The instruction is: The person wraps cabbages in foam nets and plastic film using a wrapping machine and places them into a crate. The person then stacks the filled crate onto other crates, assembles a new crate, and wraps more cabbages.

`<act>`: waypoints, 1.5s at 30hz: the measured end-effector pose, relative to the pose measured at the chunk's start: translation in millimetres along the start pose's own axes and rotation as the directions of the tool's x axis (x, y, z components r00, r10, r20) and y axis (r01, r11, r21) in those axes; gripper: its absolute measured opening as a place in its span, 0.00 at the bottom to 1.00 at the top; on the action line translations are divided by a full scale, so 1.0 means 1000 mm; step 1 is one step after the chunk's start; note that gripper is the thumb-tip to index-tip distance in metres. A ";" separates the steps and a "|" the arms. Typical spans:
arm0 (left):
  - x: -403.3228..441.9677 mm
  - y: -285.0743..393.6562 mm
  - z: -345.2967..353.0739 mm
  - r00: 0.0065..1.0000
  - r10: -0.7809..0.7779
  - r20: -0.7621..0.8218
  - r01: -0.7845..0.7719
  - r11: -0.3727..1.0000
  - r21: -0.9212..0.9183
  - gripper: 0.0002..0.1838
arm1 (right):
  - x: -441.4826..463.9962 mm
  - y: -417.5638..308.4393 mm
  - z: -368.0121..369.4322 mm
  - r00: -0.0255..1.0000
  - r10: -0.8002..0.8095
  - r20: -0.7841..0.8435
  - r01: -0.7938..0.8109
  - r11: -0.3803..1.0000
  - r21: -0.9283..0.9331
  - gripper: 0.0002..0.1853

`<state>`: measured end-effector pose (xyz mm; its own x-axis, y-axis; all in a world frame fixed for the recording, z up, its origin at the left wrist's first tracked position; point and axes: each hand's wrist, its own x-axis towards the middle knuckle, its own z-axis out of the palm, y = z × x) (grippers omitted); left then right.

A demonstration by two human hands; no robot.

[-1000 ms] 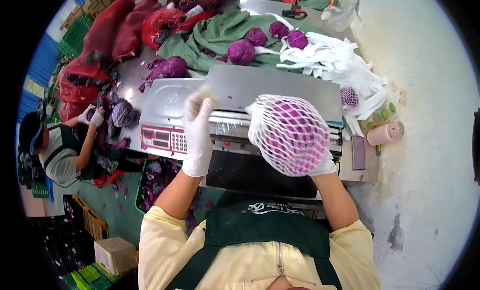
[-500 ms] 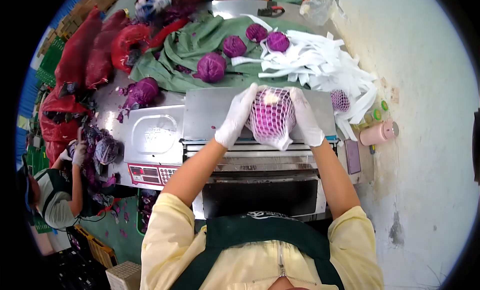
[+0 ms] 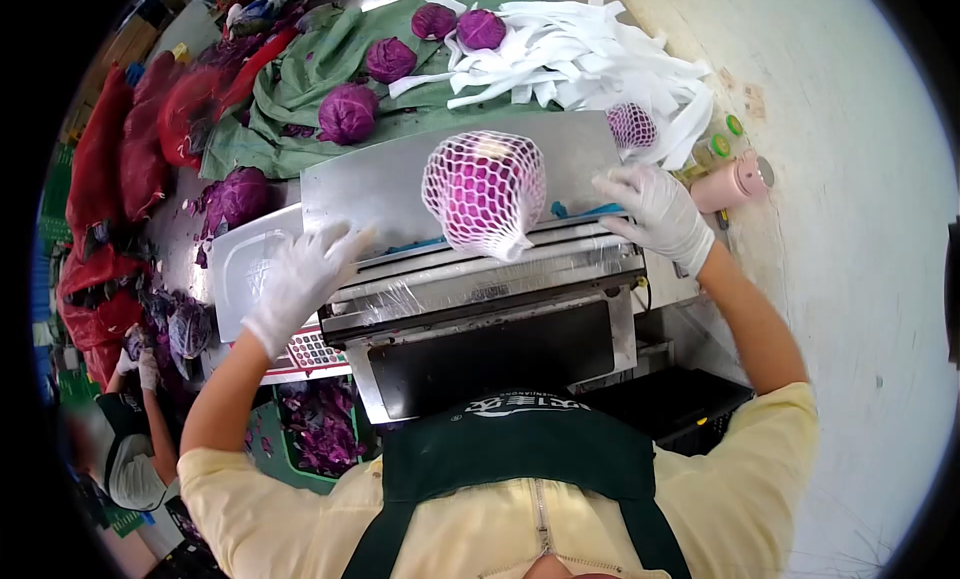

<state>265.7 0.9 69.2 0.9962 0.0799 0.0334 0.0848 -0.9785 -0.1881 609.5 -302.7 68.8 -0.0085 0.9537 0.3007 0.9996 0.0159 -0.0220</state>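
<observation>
A purple cabbage in a white foam net (image 3: 485,194) rests on the steel top plate of the wrapping machine (image 3: 400,169), the gathered end of its net towards me. Neither hand touches it. My left hand (image 3: 305,279), in a white glove, is at the machine's left end, over the edge of the scale, its fingers apart and slightly blurred. On the other side my gloved right hand (image 3: 660,214) hovers near the plate's right end, fingers stretched out and holding nothing. Clear film (image 3: 430,304) lies along the machine's front rollers.
Bare purple cabbages (image 3: 348,113) lie on a green cloth (image 3: 270,119) behind the machine. White foam nets (image 3: 570,49) are heaped at the back right, near a pink bottle (image 3: 727,184). Red mesh sacks (image 3: 95,169) stand left, and a co-worker (image 3: 135,449) handles leaves there.
Both hands have let go of the netted cabbage and moved apart, left and right. The cabbage now sits on the plate. The whole view has shifted and turned somewhat.
</observation>
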 end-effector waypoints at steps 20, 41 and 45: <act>-0.030 0.053 -0.077 0.773 -0.484 -0.411 -0.323 0.257 -0.911 0.18 | 0.008 -0.055 -0.095 0.859 0.512 -0.024 -0.062 0.151 0.987 0.04; 0.008 0.119 -0.056 0.694 0.398 0.600 0.712 -0.500 -0.492 0.49 | -0.007 -0.117 -0.011 0.684 -0.276 0.675 -0.713 -0.445 0.541 0.49; -0.041 0.175 -0.044 0.570 0.494 0.656 0.785 -0.563 -0.258 0.46 | -0.096 -0.166 0.050 0.598 -0.366 0.713 -0.745 -0.582 0.326 0.48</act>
<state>239.0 -181.9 77.9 0.6215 -0.3128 -0.7182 0.7298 0.5645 0.3857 443.5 -382.1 -4.7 -0.3894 0.7787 -0.4919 -0.5836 -0.6218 -0.5223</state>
